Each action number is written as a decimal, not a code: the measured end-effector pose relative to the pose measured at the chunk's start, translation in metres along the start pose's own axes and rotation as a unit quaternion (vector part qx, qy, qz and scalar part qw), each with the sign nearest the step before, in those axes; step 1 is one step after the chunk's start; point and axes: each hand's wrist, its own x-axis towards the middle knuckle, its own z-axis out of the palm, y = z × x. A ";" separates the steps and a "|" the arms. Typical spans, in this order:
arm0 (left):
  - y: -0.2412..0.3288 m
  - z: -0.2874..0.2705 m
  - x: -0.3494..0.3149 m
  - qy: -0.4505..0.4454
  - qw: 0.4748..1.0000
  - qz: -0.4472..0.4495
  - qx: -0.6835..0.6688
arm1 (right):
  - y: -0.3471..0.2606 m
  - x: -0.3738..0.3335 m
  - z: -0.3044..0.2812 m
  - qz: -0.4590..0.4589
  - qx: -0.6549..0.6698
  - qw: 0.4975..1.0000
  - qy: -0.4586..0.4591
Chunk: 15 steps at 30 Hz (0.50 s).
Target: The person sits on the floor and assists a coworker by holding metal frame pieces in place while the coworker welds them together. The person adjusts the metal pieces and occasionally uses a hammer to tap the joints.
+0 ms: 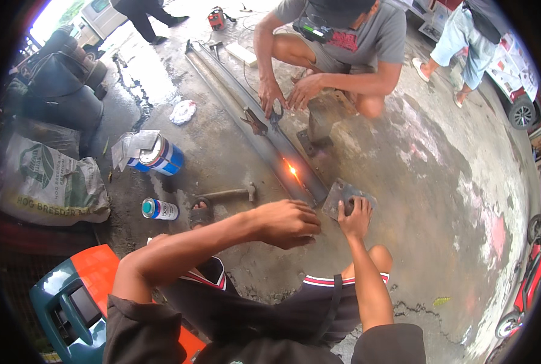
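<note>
My left hand (290, 224) hovers near the close end of a long steel bar (261, 148). Its fingers are curled, and whatever they may hold is hidden. On the bar, a glowing orange spot (293, 172) shows just beyond this hand. My right hand (356, 217) grips a square metal plate (337, 194) with holes, beside the bar's end; the fingers bend over a dark part on it. Across from me, a squatting person's hands (304, 91) are at the bar, by a welding clamp (254, 123). An upright metal piece on a base plate (319, 124) stands close by.
A hammer (228, 195) lies before my left forearm, near a small can (160, 209) and larger blue paint cans (161, 155). Left are a sack (46, 182) and an orange and green machine (79, 297). Cables and a red device (217, 19) lie farther back. Bystanders stand behind.
</note>
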 end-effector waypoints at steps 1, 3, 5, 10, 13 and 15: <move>-0.001 -0.006 -0.001 0.011 1.000 0.009 0.016 | -0.002 0.000 -0.001 0.002 -0.001 1.000 -0.002; -0.002 -0.019 -0.004 -0.020 0.999 0.002 0.050 | -0.005 -0.001 -0.001 0.002 0.002 1.000 0.001; -0.001 -0.015 -0.015 -0.048 0.997 -0.013 0.055 | -0.011 -0.001 0.000 0.001 0.010 1.000 0.002; -0.010 -0.023 -0.012 -0.055 0.996 -0.028 0.070 | -0.005 -0.001 0.001 0.013 0.008 1.000 -0.015; -0.028 -0.029 -0.019 -0.043 0.992 -0.099 0.070 | -0.008 -0.004 0.004 0.003 -0.007 1.000 -0.006; -0.034 -0.036 -0.019 -0.045 0.990 -0.119 0.063 | -0.004 -0.003 0.005 0.000 -0.001 1.000 -0.012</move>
